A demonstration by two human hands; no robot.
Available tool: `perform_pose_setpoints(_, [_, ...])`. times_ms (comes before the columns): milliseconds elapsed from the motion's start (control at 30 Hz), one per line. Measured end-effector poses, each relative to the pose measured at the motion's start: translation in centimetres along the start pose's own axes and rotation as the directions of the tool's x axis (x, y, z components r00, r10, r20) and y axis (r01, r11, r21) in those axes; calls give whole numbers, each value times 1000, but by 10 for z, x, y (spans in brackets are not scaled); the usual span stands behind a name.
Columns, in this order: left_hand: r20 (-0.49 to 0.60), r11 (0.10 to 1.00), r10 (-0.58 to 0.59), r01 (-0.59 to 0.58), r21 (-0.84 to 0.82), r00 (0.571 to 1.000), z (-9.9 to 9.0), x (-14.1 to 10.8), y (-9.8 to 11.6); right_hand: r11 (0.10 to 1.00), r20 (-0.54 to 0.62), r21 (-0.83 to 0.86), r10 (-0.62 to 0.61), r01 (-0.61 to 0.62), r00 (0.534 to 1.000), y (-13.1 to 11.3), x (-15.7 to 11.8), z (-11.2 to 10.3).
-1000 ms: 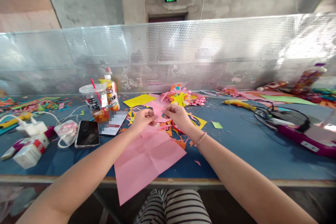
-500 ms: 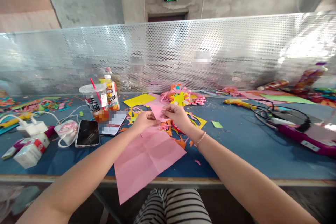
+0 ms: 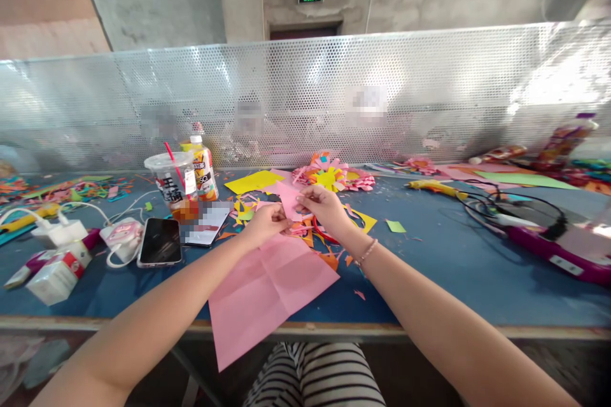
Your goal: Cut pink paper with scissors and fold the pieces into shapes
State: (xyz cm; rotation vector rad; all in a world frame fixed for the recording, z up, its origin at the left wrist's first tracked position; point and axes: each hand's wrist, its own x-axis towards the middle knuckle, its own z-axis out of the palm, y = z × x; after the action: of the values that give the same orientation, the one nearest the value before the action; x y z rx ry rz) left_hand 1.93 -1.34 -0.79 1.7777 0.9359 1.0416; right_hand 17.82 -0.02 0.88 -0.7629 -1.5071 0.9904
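Note:
Between my two hands is a small pink paper piece (image 3: 288,198), held up over the table. My left hand (image 3: 267,224) pinches its lower left side. On the other side my right hand (image 3: 324,206) grips the right edge between thumb and fingers. A large creased pink sheet (image 3: 272,292) lies below them and hangs over the table's front edge. Orange and yellow paper scraps (image 3: 329,261) are scattered under and beside my right hand. Just behind my hands sit pink and yellow paper flowers (image 3: 327,175).
On the left are a phone (image 3: 160,242), a lidded cup (image 3: 172,184), a bottle (image 3: 203,168), chargers and a small box (image 3: 57,273). A yellow glue gun (image 3: 436,189) and a purple power strip (image 3: 554,254) with cables lie right. A perforated metal screen (image 3: 305,95) stands behind.
The small pink piece has turned slightly between my fingers, and more of its notched edge shows. Both hands have shifted only a little, and the large sheet lies nearly as before.

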Motion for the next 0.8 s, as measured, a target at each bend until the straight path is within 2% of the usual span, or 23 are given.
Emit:
perform_pose_setpoints(200, [52,999,-54,54,-6,997,-1,-2,0,996,34,-85,-16,19,999,-3,-1,-3])
perform_pose_setpoints(333, [8,999,-36,36,-15,999,0,-3,2,986,58,-165,-30,39,998,-5,-2,-4])
perform_pose_setpoints(433, [-22,998,-66,66,-20,998,1,-2,3,973,112,-220,-45,68,993,-4,0,-4])
perform_pose_setpoints(500, [-63,997,-74,72,-38,995,1,-1,2,946,119,-315,-42,78,992,-5,2,-8])
perform_pose_setpoints(567, [-117,994,-62,50,-99,991,0,0,2,837,78,-545,0,42,997,-4,3,-18])
perform_pose_setpoints(600, [-148,988,-56,34,-148,987,-1,1,1,690,53,-724,47,6,998,-4,3,-24])
perform_pose_setpoints(633, [-182,979,-55,17,-202,982,-2,2,1,493,33,-869,113,-27,993,-2,3,-32])
perform_pose_setpoints(733, [-280,937,-80,-25,-350,957,-6,3,0,333,-10,-938,252,-96,968,4,3,-50])
perform_pose_setpoints(767, [-306,924,-97,-28,-380,947,-7,3,0,218,17,-974,341,-62,940,7,4,-54])
perform_pose_setpoints(800, [-323,915,-114,-28,-403,939,-8,3,0,159,36,-987,408,-32,912,10,4,-57])
